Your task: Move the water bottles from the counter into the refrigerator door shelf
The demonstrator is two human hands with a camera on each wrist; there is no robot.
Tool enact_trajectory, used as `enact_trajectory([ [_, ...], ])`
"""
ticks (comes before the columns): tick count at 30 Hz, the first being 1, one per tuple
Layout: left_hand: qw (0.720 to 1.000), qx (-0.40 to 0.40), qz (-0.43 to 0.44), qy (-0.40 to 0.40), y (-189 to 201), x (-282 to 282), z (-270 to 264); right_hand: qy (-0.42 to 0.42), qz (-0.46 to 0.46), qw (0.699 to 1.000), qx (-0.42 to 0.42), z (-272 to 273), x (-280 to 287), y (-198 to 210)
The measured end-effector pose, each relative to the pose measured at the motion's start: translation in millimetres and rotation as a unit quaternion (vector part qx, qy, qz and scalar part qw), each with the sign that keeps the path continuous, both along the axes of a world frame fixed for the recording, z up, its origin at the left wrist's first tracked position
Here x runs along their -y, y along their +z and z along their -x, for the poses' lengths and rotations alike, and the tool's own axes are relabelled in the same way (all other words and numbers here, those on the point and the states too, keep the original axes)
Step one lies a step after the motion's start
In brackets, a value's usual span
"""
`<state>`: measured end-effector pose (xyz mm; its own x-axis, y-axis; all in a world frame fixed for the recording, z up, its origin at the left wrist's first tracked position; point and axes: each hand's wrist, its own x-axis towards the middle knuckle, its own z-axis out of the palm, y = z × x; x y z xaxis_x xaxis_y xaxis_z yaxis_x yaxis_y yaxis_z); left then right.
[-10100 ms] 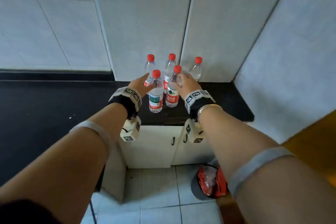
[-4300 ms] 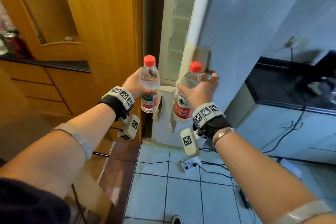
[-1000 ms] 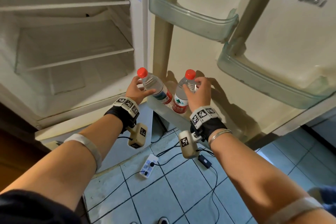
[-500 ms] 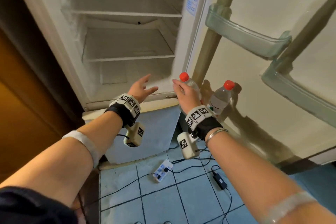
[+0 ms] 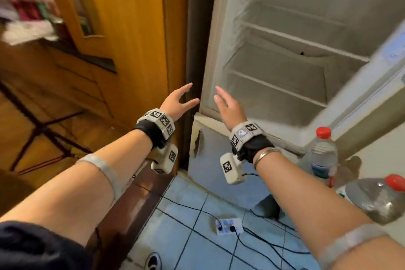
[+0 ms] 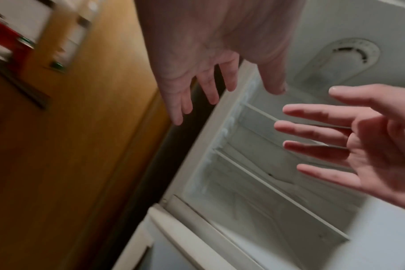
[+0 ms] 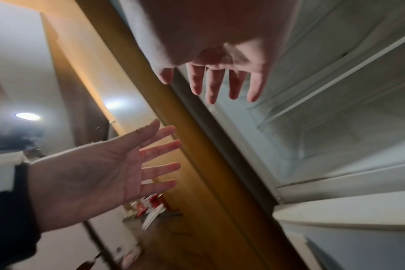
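Power strip [image 5: 229, 225] on floor by open fridge [image 5: 285, 68]; two bottles [image 5: 324, 155] right of both hands, left hand [image 5: 175, 103] and right hand [image 5: 228, 107] spread, empty.

Two clear plastic water bottles with red caps are seen at the right of the head view, against the inner face of the open refrigerator door [image 5: 372, 116]. The farther bottle [image 5: 324, 155] is stood upright; a label with a blue band and some red is carried low on its body. The nearer bottle [image 5: 379, 199] is seen close and blurred at the right edge, tilted in the frame, its red cap toward the upper right. The two are placed just beside each other. The door shelf beneath them is hidden, so their seating cannot be told. Neither bottle is held.
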<state>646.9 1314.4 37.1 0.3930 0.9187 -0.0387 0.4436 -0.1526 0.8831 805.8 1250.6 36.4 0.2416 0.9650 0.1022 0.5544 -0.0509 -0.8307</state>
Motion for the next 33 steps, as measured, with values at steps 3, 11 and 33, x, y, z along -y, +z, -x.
enact_trajectory([
  [3,0.997,-0.027,-0.018,0.065,0,20,47,0.072,0.009,0.997,0.017,42,-2,2],
  [11,0.977,-0.073,-0.055,0.192,11,93,170,0.22,-0.01,0.974,0.043,167,20,12],
  [33,0.851,-0.039,-0.014,0.524,8,478,507,0.55,-0.021,0.833,0.064,542,287,16],
])
